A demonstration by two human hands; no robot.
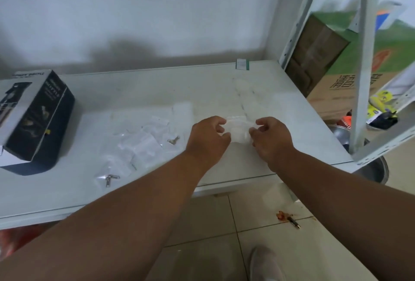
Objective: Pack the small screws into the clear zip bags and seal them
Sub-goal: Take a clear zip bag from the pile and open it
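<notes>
My left hand (207, 138) and my right hand (271, 139) pinch the two ends of one small clear zip bag (239, 129) just above the white table (292, 123). Whether anything is inside that bag I cannot tell. To the left lies a loose pile of clear zip bags (143, 143). A small silver screw (173, 140) rests at the pile's right edge. Two more screws (111, 179) sit near the table's front edge, seemingly inside a clear bag.
A dark product box (38, 121) lies tilted at the table's left. A white shelf frame (365, 78) rises at the right, with cardboard cartons (336, 60) behind it. A metal basin (372, 172) stands below. My shoe (266, 265) is on the tiled floor.
</notes>
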